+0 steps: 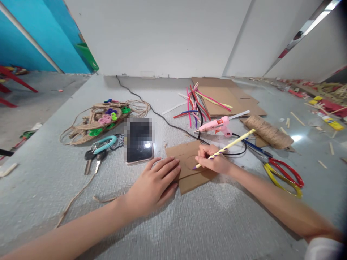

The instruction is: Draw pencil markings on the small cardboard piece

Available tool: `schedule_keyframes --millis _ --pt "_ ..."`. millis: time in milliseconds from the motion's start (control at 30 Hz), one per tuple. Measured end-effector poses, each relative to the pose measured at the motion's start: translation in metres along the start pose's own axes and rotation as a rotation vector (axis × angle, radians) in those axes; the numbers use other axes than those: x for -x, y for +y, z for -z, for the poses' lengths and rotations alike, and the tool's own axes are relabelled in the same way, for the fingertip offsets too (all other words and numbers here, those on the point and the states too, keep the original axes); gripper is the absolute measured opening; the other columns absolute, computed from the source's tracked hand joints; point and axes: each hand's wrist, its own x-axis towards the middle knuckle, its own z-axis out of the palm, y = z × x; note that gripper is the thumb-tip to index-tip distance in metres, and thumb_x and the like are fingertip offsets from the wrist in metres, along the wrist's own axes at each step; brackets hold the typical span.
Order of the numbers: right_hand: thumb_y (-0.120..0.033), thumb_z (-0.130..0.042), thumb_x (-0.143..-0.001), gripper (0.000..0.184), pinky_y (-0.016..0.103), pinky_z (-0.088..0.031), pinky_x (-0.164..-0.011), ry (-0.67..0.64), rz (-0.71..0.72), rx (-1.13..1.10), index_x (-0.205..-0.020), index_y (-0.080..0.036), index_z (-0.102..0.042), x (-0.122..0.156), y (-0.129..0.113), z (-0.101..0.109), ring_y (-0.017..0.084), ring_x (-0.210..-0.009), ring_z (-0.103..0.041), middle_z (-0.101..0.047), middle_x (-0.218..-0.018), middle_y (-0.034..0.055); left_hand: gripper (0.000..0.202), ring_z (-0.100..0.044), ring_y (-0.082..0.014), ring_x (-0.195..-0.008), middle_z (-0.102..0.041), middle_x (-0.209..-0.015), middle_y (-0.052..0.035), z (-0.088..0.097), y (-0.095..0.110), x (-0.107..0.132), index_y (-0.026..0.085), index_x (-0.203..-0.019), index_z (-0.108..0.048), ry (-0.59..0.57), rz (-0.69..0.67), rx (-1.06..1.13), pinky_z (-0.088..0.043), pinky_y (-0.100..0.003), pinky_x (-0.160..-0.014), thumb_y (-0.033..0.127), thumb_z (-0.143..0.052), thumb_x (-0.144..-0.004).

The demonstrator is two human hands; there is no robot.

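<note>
My right hand (pixel 214 159) grips a yellow pencil (pixel 230 145) with dark dots, its purple tip on a piece of brown cardboard (pixel 189 184). A faint rounded outline shows on the cardboard around the tip. My left hand (pixel 158 180) lies flat with fingers stretched, the fingertips on the cardboard's left edge. A phone (pixel 139 144), partly blurred out, rests just beyond the left hand. Past the right hand lies a pink glue gun (pixel 215 125) with a clear stick in its back.
Scissors (pixel 282 171) with red and yellow handles and a twine roll (pixel 267 131) lie at right. Pipe cleaners (pixel 192 106) and cardboard sheets (pixel 225 94) sit farther back. Keys (pixel 94 155) and a twine bundle with pipe-cleaner flowers (pixel 108 117) are left. A black cord (pixel 168 122) crosses the surface.
</note>
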Motion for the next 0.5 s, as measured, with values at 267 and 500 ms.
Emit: schedule_keyframes --millis 267,500 --pt "-0.021 -0.055 -0.074 0.028 0.022 -0.030 -0.045 0.003 0.006 -0.012 -0.055 -0.021 -0.035 0.0000 -0.0011 -0.0006 0.007 -0.045 -0.039 -0.042 -0.046 -0.0063 0.036 -0.051 -0.0277 -0.120 -0.054 -0.132 -0.0099 -0.0002 -0.0004 0.0000 0.014 -0.123 -0.054 -0.013 0.000 -0.010 -0.042 -0.049 -0.095 0.026 -0.043 -0.091" --pt "-0.019 -0.056 -0.073 0.029 0.022 -0.029 -0.045 0.030 0.004 -0.006 -0.054 -0.021 -0.034 0.0005 -0.0009 -0.0013 0.007 -0.046 -0.037 -0.040 -0.047 -0.0064 0.036 -0.051 -0.0278 -0.119 -0.054 -0.132 -0.0110 -0.0001 -0.0001 0.0003 0.014 -0.123 -0.055 -0.015 0.009 -0.007 -0.042 -0.049 -0.095 0.025 -0.042 -0.091"
